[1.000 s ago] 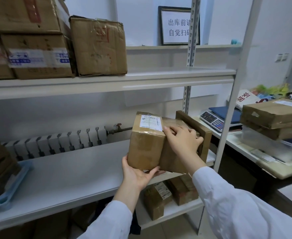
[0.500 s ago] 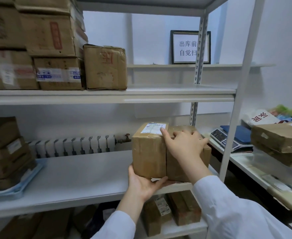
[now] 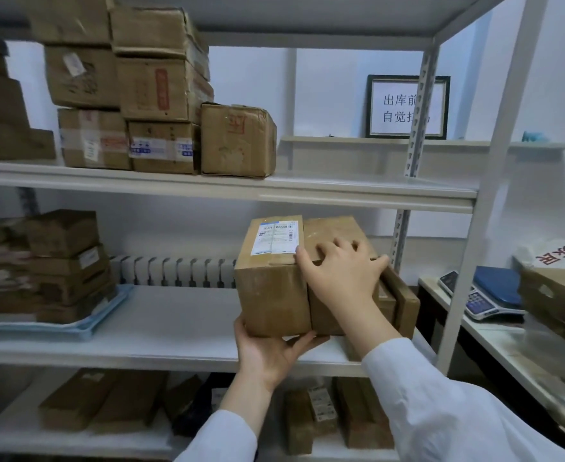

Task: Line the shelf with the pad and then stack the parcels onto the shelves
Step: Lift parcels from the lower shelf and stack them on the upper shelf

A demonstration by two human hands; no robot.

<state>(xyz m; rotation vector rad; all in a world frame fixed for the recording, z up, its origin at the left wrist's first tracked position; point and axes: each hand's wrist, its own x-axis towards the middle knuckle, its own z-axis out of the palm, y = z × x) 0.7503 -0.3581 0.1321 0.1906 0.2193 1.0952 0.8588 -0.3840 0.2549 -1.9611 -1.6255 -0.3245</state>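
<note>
- The rack fills the frame. Boxes are stacked on its upper board at the upper left, and more sit on a blue tray at centre left.
- The middle shelf has a white top that I take for the pad, though pad and bare board are hard to tell apart.
- The parcel stands upright, long axis vertical, at the right end of that shelf near its front edge, with the label on top.
- Free shelf lies to its left and behind it. A flat parcel leans close by on the right.
- The brown block touching its right side may be a second box or this one's other face; I cannot tell.
- The right hand lies on the upper front, fingers spread and hooked over the top edge.
- The left hand is nearer the base, with the thumb at the lower front corner and the fingers curled under the bottom edge.
- Seating the parcel probably means pushing it back, and the left fingers must first come out from beneath.
- The base is hidden, so I cannot tell whether it rests on the shelf. The lowest shelf is blurred.
</note>
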